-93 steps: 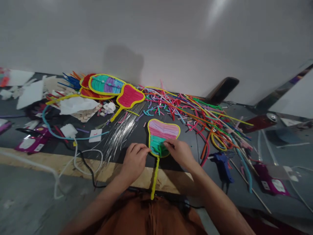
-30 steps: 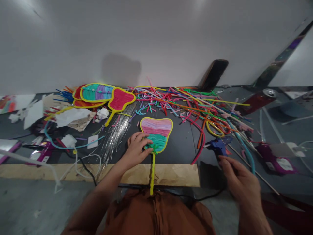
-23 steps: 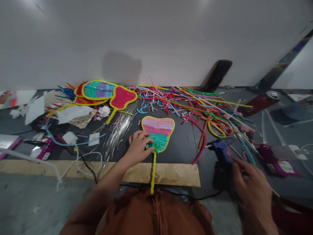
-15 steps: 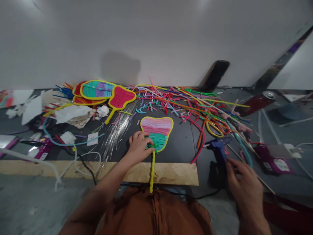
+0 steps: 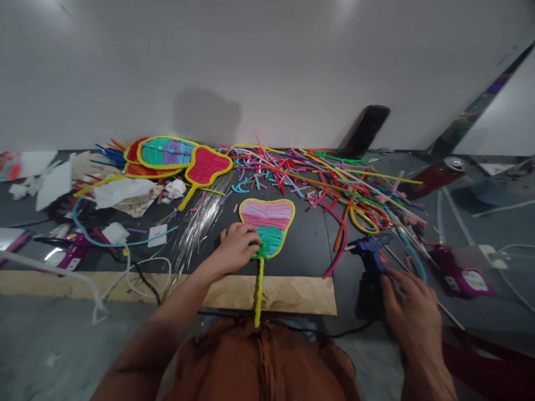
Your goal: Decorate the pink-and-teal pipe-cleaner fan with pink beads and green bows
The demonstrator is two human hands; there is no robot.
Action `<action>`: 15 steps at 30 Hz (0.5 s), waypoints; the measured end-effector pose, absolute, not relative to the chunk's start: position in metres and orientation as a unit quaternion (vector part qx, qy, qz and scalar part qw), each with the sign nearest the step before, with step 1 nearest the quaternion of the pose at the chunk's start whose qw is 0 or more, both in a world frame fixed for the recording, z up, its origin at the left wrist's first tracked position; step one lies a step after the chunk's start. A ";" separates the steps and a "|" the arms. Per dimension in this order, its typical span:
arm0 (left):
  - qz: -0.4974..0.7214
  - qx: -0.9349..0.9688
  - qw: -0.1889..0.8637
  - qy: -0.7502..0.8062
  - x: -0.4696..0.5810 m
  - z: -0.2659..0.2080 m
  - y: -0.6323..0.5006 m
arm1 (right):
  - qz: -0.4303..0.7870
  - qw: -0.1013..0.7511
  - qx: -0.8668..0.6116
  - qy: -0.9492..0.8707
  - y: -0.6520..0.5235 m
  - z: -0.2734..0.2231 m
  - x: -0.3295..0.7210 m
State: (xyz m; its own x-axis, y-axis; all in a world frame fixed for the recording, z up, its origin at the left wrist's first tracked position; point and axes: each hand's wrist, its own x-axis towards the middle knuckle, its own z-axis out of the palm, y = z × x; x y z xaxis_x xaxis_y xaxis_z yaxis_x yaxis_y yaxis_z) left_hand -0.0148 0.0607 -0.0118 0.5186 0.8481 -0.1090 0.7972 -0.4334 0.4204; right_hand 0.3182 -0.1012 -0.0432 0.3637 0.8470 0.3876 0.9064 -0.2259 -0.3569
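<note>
A fan-like pipe-cleaner piece lies in front of me, edged in yellow, with pink, lilac and teal bands and a yellow stem pointing towards me. Curled over its lower left edge is my left hand, fingers bent together against a green tuft where the stem begins. What the fingertips touch underneath is partly hidden. To the right, a blue hot glue gun rests on the table, its nozzle pointing left. My right hand has thumb and fingers closed at the right side of its handle.
Cut pipe cleaners are heaped along the wall. Finished fan shapes lie at the back left beside silvery strands. A phone leans on the wall; a can lies at right. Cables cross the left side.
My left thumb and fingers have shifted slightly off the green tuft, leaving more of it showing. The right hand stays at the glue gun. The whole view has shifted slightly.
</note>
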 end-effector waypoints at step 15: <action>0.024 0.844 0.220 0.489 -0.009 0.003 0.056 | -0.077 0.275 -0.760 -0.584 -0.098 -0.050 0.320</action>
State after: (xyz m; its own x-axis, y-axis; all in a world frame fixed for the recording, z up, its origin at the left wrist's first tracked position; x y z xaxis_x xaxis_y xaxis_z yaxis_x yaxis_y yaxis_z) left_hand -0.0092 0.0562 0.0033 0.5214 0.8354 -0.1742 0.8142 -0.4259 0.3946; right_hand 0.3195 -0.0980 -0.0496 0.3052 0.8457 0.4378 0.9300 -0.1660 -0.3278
